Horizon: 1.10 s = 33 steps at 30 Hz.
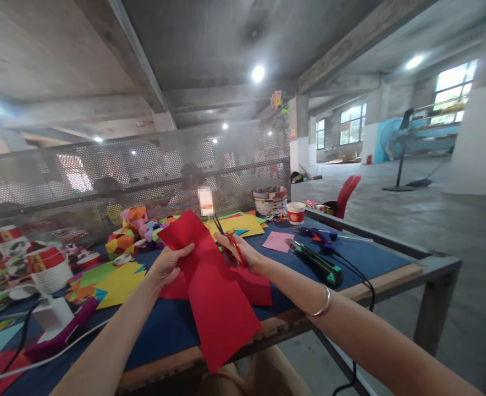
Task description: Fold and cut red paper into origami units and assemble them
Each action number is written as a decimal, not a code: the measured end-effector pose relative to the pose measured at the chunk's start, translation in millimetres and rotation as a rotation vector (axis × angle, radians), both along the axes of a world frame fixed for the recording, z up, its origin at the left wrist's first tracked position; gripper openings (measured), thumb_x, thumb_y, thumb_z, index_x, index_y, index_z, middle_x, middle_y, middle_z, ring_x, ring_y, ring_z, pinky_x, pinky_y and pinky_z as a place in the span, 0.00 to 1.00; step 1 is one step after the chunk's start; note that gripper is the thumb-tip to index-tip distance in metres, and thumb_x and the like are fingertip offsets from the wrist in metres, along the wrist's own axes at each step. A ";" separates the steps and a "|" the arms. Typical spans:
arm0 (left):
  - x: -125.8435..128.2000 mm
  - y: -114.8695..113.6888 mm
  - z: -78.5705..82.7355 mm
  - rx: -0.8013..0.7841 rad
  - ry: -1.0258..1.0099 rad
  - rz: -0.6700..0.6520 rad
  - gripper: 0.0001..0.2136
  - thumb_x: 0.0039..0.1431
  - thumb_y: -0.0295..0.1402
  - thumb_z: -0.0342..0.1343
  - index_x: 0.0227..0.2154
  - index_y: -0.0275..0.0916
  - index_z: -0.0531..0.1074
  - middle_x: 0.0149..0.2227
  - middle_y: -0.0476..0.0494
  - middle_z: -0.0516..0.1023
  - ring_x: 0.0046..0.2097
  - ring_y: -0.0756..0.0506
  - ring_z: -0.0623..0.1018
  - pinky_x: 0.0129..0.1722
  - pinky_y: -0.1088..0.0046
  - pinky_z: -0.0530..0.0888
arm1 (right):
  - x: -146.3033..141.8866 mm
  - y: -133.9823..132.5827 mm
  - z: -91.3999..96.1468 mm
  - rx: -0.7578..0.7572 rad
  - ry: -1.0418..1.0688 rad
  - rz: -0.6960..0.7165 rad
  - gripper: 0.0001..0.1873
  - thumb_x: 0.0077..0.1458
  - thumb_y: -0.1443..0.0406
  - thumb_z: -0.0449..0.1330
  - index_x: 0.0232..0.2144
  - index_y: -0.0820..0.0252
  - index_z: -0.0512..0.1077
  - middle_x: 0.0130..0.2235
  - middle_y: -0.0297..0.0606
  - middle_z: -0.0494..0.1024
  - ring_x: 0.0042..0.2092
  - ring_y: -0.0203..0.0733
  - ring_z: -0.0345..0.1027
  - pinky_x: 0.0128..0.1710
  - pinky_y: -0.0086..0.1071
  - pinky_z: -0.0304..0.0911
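Note:
My left hand (172,265) grips a long sheet of red paper (214,297) by its left side, thumb on top. The sheet slants from above the table down past its front edge. Just right of the paper, my right hand (241,253) is closed around red-handled scissors (238,250), whose dark blades point up and away. Whether the blades touch the paper I cannot tell. Another red sheet (257,287) lies on the dark blue table top underneath. Beyond it is yellow paper (243,224), and a pink square (278,241) lies to the right.
To the right lie a green-and-black utility knife (319,264) and a blue glue gun (323,235) with a cable. A paper cup (296,213) and a basket (270,201) stand behind. Stacked cups (51,270), paper ornaments (121,242) and a charger (53,316) crowd the left.

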<state>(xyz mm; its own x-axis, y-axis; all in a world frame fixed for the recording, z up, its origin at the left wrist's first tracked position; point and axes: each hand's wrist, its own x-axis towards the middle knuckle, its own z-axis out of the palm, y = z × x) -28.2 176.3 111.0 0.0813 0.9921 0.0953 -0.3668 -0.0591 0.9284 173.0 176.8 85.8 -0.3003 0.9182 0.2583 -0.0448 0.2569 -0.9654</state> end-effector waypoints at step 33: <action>0.7 -1.3 -2.2 0.049 -0.024 -0.063 0.20 0.37 0.23 0.75 0.38 0.35 0.80 0.38 0.41 0.86 0.37 0.42 0.85 0.42 0.67 0.82 | 2.6 -14.2 -1.8 0.215 -0.263 -0.032 0.16 0.65 0.56 0.60 0.47 0.62 0.73 0.45 0.38 0.77 0.41 0.41 0.74 0.41 0.39 0.73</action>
